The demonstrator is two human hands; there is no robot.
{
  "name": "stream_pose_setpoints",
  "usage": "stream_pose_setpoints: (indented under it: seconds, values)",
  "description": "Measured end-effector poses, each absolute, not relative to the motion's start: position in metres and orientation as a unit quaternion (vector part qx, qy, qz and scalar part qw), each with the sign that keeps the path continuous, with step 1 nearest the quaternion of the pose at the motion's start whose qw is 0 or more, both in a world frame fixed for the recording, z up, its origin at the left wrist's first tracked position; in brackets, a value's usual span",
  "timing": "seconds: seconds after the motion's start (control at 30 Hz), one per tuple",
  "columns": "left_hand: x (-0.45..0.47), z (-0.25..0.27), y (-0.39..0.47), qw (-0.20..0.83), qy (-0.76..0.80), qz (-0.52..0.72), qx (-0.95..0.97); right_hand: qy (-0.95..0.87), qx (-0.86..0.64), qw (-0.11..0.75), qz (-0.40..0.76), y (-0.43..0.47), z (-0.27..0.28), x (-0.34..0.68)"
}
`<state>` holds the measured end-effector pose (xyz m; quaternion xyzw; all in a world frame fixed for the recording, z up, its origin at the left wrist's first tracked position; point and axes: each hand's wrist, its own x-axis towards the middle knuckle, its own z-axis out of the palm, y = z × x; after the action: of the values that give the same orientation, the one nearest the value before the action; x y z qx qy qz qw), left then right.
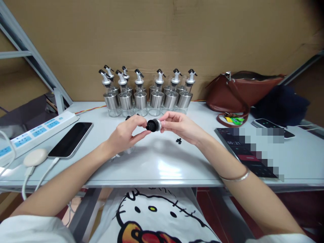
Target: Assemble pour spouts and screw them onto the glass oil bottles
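Note:
Above the middle of the table, my right hand (pixel 177 125) pinches the silver part of a bottle pourer (pixel 153 125). Its black ribbed stopper points left, toward my left hand (pixel 129 133), whose thumb and fingertips close on the stopper end. Some small black parts (pixel 179 141) lie on the table below my right hand. Beneath my left hand are more pieces, partly hidden, some silvery and some black. Behind my hands stand rows of glass bottles with steel sleeves (pixel 157 99), many topped with silver pourers with black flip caps (pixel 160 76).
On the left lie a white power strip (pixel 37 133), a phone (pixel 72 140) and a round white charger (pixel 35 157) with cables. A brown handbag (pixel 233 91), a dark cloth item (pixel 278 104), a tablet-like screen (pixel 243 152) and another device (pixel 273 128) occupy the right. Cardboard (pixel 162 33) walls the back.

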<state>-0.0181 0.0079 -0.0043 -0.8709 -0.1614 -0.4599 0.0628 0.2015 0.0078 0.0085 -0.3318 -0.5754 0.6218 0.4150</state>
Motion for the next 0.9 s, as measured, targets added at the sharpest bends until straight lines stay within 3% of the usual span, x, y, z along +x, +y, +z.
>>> stream_pose_setpoints:
  seconds: [0.4,0.9]
  values:
    - [-0.0187,-0.0065,0.0072,0.103,-0.172,-0.465,-0.862,-0.656,-0.312,0.461,0.51,0.0052,0.007,0.1977]
    - [-0.0197,-0.0079,0.0061,0.062,-0.141,-0.472,-0.868,-0.655,-0.301,0.427,0.546,0.0045,0.0058,0.1965]
